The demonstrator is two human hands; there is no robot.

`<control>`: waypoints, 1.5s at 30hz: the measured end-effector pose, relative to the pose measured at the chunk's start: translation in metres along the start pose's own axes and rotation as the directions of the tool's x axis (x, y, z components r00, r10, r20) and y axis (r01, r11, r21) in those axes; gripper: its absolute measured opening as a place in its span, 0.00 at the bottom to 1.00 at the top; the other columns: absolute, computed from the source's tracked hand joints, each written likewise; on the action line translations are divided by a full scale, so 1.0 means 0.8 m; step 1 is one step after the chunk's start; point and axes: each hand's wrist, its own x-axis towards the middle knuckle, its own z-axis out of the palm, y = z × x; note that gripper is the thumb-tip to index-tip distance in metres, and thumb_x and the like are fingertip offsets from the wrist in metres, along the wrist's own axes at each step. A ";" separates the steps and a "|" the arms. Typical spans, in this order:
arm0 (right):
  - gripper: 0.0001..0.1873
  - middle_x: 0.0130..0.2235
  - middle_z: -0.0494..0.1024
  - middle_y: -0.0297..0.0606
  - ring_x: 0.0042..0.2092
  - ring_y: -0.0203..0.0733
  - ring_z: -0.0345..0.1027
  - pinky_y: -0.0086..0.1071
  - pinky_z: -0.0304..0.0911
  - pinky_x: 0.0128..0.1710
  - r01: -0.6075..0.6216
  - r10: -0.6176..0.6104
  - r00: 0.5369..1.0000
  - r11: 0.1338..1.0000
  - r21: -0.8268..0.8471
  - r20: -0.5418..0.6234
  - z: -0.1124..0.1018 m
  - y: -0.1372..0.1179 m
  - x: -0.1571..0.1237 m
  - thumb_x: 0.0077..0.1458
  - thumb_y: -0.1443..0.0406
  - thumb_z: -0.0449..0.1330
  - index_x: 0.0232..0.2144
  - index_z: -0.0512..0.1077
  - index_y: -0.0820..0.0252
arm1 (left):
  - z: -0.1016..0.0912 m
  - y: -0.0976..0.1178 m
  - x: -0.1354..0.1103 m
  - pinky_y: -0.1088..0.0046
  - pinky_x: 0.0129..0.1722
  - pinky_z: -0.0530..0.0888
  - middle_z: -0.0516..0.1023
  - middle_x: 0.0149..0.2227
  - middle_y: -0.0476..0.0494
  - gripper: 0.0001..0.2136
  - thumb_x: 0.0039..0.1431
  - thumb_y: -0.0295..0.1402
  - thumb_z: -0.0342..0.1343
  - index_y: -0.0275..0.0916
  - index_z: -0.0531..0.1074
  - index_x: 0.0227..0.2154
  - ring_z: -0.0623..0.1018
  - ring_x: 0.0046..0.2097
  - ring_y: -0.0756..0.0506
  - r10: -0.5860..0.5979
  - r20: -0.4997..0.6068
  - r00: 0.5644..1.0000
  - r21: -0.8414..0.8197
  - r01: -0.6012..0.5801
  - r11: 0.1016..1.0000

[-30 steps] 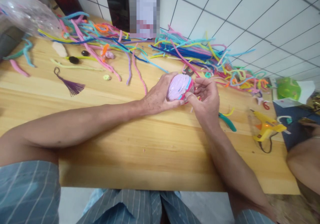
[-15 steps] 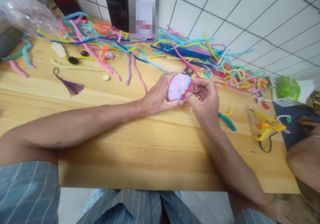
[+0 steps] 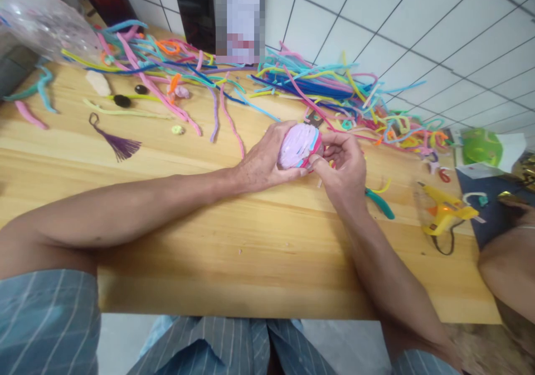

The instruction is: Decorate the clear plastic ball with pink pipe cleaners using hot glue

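A rounded lilac ball (image 3: 297, 145), seemingly wound from pipe cleaners, is held above the table with pink and blue bands along its right side. My left hand (image 3: 263, 160) wraps around its left side, thumb along the lower edge. At the right edge, my right hand (image 3: 345, 166) pinches the pink and blue bands between thumb and fingers. The far side of the ball and some fingertips are hidden. Close to my right wrist lies a tool with a teal handle (image 3: 380, 203), partly covered by the hand.
Loose pipe cleaners (image 3: 309, 85) are heaped along the wall. A yellow glue gun (image 3: 447, 210) lies at the right, near another person's arm (image 3: 507, 269). At the left are a purple tassel (image 3: 119, 141) and a clear plastic bag (image 3: 50, 27). A green balloon-like object (image 3: 480, 147) sits far right.
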 end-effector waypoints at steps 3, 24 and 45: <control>0.21 0.48 0.81 0.36 0.46 0.46 0.74 0.46 0.76 0.51 0.006 -0.006 1.000 1.000 -0.016 0.011 0.000 0.001 0.000 0.55 0.65 0.69 0.52 0.76 0.48 | -0.001 -0.001 0.000 0.40 0.79 0.72 0.71 0.75 0.25 0.50 0.67 0.67 0.68 0.42 0.59 0.80 0.73 0.76 0.26 0.032 0.001 0.999 -0.014 -0.032 0.999; 0.18 0.46 0.81 0.35 0.45 0.45 0.75 0.46 0.75 0.50 -0.009 0.009 1.000 0.997 0.072 -0.003 -0.003 0.004 0.003 0.57 0.60 0.70 0.51 0.78 0.48 | 0.002 0.002 0.004 0.42 0.78 0.72 0.71 0.75 0.24 0.48 0.69 0.59 0.70 0.40 0.56 0.79 0.73 0.77 0.27 0.020 0.010 1.000 -0.020 -0.020 1.000; 0.18 0.45 0.79 0.34 0.45 0.46 0.75 0.46 0.74 0.51 -0.005 0.006 0.999 1.000 0.020 -0.039 0.002 0.006 -0.005 0.56 0.62 0.69 0.49 0.79 0.49 | 0.004 0.007 0.002 0.38 0.77 0.72 0.72 0.74 0.23 0.48 0.67 0.61 0.70 0.41 0.57 0.78 0.73 0.76 0.26 -0.022 0.018 1.000 -0.055 0.023 0.998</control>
